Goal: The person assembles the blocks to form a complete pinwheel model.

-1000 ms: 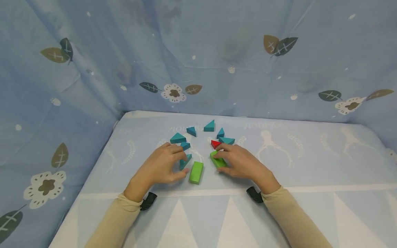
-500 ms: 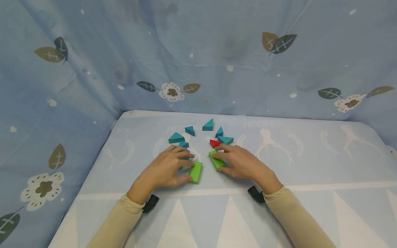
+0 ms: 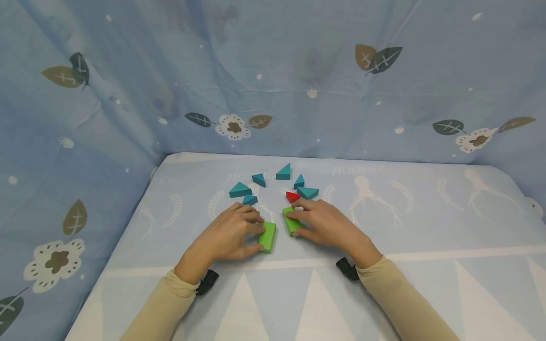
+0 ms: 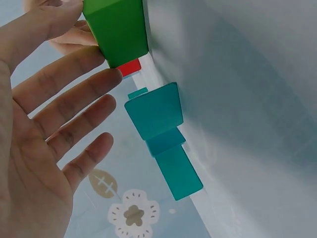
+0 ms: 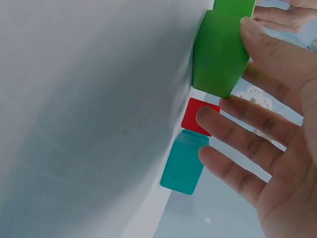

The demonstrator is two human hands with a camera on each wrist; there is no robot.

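Note:
My left hand [image 3: 228, 233] holds a green rectangular block [image 3: 268, 238] by its left side, thumb near the front end and fingertips further back. In the left wrist view the thumb and forefinger meet that block's [image 4: 119, 32] edge, while the other fingers reach out loosely. Across a narrow gap, my right hand [image 3: 327, 223] grips a second green block [image 3: 291, 221] between thumb and fingers. Its ring and little fingers spread near a small red triangular block [image 3: 292, 197] and a teal one [image 5: 183, 166]. Both green blocks lie on the cloth, their far ends leaning slightly toward each other.
Behind the hands, teal and blue triangular blocks form a loose arc: a teal triangle [image 3: 241, 190], a blue triangle [image 3: 250, 200], another teal triangle [image 3: 283, 172] and several more. Patterned cloth [image 3: 273, 303] covers the table, with a blue curtain [image 3: 273, 85] behind it.
The left hand has moved right from beside a teal triangle onto the left green block, hiding that triangle. The right hand has turned its green block slightly straighter.

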